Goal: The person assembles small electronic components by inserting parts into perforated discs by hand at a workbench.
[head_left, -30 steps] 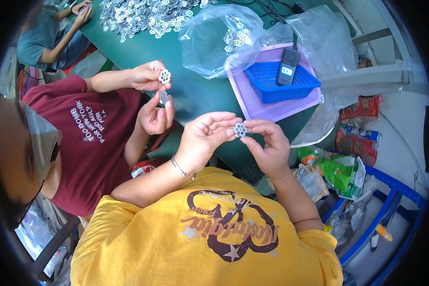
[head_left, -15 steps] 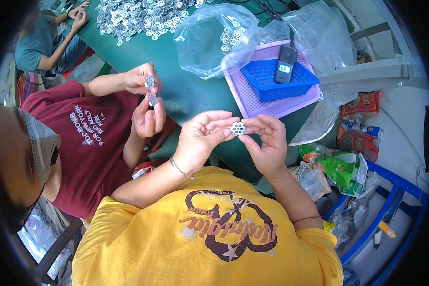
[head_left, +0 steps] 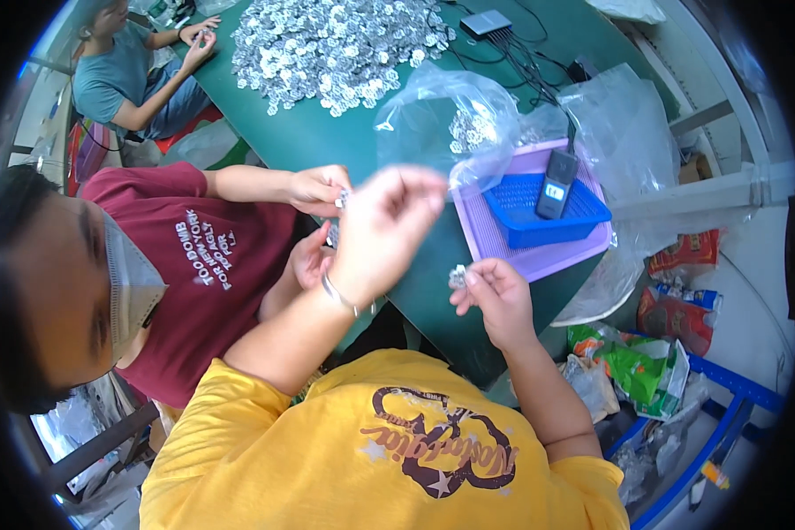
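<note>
Between the thumb and fingers of my right hand [head_left: 501, 305] is a small silver flower-shaped metal piece [head_left: 457, 276], seen partly edge-on. My left hand [head_left: 389, 230] is raised apart from it, over the table's near edge, its fingers bent and smeared by motion. Whether it holds anything cannot be made out. Ahead of it lies a clear plastic bag [head_left: 406, 115] with several similar metal pieces [head_left: 472, 131] inside. A large heap of these metal pieces [head_left: 327, 53] covers the far part of the green table [head_left: 327, 137].
Beyond my right hand, a purple tray [head_left: 475, 231] carries a blue basket [head_left: 552, 233] with a black handheld device [head_left: 557, 181] in it. A co-worker's hand [head_left: 318, 188] holds a metal piece close to my left wrist. Dark cables [head_left: 530, 71] run across the back.
My left hand has let go of the metal piece and moved up and away; my right hand keeps the piece. The view has shifted, showing more of the heap.
</note>
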A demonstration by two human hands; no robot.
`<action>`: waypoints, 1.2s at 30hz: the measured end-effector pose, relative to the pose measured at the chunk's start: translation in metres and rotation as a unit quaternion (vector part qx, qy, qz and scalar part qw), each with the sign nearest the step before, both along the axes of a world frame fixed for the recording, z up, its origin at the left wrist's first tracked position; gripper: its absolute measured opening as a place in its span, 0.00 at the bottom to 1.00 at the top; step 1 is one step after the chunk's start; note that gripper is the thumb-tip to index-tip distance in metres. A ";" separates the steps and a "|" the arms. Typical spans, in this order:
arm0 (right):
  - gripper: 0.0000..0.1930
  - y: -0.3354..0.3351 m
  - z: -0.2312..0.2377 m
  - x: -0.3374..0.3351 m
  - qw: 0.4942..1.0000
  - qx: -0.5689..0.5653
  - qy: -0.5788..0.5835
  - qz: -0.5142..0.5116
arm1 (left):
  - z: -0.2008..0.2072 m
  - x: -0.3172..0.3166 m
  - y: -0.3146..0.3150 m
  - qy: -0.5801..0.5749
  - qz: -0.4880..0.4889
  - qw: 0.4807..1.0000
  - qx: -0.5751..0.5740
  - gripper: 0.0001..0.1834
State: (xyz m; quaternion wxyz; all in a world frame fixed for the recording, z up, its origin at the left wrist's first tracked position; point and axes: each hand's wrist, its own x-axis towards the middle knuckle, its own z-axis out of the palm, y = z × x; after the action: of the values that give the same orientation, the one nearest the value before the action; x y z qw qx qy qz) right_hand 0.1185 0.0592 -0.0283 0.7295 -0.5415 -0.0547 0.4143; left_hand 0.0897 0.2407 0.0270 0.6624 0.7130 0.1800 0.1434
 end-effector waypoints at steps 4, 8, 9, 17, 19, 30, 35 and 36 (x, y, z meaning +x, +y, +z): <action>0.07 0.056 0.003 0.041 0.990 0.002 -0.116 -0.074 | 0.031 0.078 0.040 -0.120 0.157 0.954 -0.227 0.16; 0.16 0.097 -0.022 0.071 0.985 -0.007 -0.107 -0.137 | -0.029 0.149 0.089 0.005 0.406 0.862 -0.304 0.12; 0.20 0.099 -0.026 0.071 0.981 -0.042 -0.121 -0.143 | -0.043 0.160 0.100 0.055 0.457 0.840 -0.288 0.11; 0.06 0.002 -0.031 -0.004 0.984 -0.093 -0.151 -0.034 | -0.146 0.177 0.184 0.357 0.368 0.850 0.123 0.29; 0.05 -0.021 -0.038 -0.016 0.976 -0.150 -0.150 -0.047 | -0.175 0.168 0.203 0.398 0.256 0.842 0.258 0.36; 0.05 -0.021 -0.048 -0.015 0.970 -0.199 -0.043 -0.136 | -0.212 0.145 0.177 0.241 0.214 0.795 0.514 0.23; 0.05 -0.022 -0.049 -0.016 0.969 -0.207 -0.049 -0.127 | -0.213 0.135 0.186 0.227 0.143 0.809 0.523 0.20; 0.05 -0.024 -0.049 -0.017 0.967 -0.209 -0.054 -0.132 | -0.213 0.133 0.190 0.198 0.153 0.819 0.516 0.15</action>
State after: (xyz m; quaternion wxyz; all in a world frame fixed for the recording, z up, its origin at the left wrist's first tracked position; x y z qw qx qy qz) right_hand 0.1015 0.0348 -0.0774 0.6439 -0.7064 0.0656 0.2866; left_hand 0.2229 0.4307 -0.1864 0.1175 0.9265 0.3142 0.1706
